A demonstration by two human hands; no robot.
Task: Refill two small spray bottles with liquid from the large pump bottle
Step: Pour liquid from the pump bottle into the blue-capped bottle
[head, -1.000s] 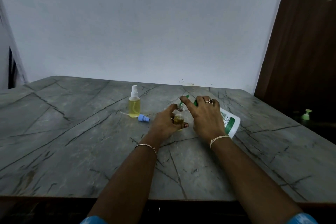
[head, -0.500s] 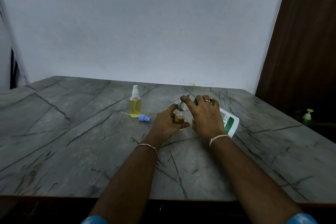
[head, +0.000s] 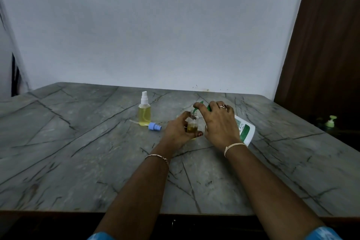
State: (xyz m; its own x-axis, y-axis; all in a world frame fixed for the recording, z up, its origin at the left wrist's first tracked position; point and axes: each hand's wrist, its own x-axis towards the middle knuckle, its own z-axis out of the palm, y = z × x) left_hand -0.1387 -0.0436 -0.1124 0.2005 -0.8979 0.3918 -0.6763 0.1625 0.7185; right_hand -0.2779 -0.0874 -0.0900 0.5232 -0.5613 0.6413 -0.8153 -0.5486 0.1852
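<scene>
While left hand pinches 1 upright small bottle, right hand seemingly grips pump bottle tipped leftward.

The light is dim and flat, with a cold blue-grey cast over the wall and the worktop. Shadows are faint and soft-edged. The brown panel at right and the worktop's near edge sink almost to black. The large pump bottle is the brightest patch, its label too soft to read. Wide-angle distortion bows the frame's edges.
</scene>
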